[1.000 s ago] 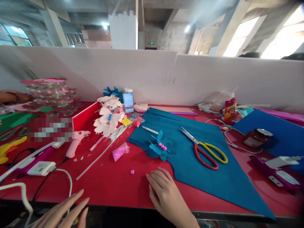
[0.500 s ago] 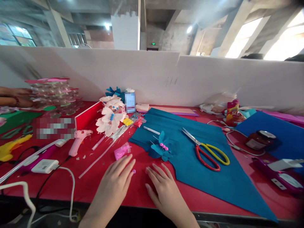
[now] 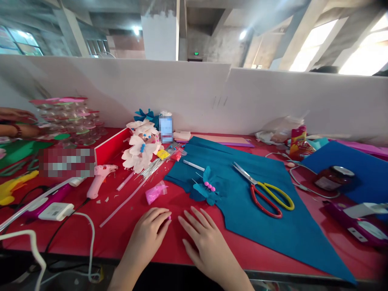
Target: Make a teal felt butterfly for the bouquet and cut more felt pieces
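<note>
Teal is the flower [image 3: 212,197], which has three pink beads [image 3: 209,186] at its middle and lies at the left side of the teal sheet [image 3: 266,238]. Nearer to the person than this flower, and to its left, the left hand [image 3: 147,228] has thumb and forefinger closed around one small pink bead [image 3: 169,218]; whether the bead is lifted from the red tabletop [image 3: 109,242], I cannot tell. Directly on the near side of the flower is the right hand [image 3: 206,244], with its fingers loosely spread, and it has hold of nothing. To the left of the flower lies a pink packet [image 3: 154,192], and farther left a pink glue gun [image 3: 99,181]. To the right of the flower, the scissors [image 3: 254,182] rest on the sheet.
</note>
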The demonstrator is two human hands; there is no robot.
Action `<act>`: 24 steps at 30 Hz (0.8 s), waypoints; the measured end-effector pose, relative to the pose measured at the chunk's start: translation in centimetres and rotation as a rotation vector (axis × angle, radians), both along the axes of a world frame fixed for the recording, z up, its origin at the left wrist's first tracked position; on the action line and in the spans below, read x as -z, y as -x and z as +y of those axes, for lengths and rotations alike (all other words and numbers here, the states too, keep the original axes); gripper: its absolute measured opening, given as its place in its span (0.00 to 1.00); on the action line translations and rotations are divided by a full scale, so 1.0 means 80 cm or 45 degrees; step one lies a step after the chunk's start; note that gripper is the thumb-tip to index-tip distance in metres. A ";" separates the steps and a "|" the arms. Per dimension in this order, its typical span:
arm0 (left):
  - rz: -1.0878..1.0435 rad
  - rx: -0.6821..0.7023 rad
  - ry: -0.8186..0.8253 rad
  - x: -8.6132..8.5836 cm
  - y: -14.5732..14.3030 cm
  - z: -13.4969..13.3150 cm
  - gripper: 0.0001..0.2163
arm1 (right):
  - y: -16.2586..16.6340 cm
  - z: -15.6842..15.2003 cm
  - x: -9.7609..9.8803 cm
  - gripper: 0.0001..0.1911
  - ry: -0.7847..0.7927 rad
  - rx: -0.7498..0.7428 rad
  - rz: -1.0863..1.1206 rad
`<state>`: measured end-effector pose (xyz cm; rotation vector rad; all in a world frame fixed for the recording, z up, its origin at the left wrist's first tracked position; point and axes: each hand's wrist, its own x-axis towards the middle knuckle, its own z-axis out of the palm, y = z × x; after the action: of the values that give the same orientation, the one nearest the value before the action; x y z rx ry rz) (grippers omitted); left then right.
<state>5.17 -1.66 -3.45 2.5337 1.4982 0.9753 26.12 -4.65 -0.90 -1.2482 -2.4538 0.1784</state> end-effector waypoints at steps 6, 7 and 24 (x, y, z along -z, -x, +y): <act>-0.046 -0.008 0.089 0.000 -0.001 -0.001 0.10 | -0.001 0.006 0.004 0.26 0.111 0.140 0.122; -0.051 -0.010 0.110 0.000 -0.001 -0.001 0.10 | -0.002 0.007 0.006 0.26 0.124 0.156 0.137; -0.082 -0.019 0.165 -0.001 -0.001 -0.001 0.09 | -0.003 0.002 -0.002 0.27 0.117 0.088 -0.077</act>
<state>5.22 -1.78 -3.41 2.3834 1.5123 0.9199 26.32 -4.51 -0.76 -1.3939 -2.4742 0.2403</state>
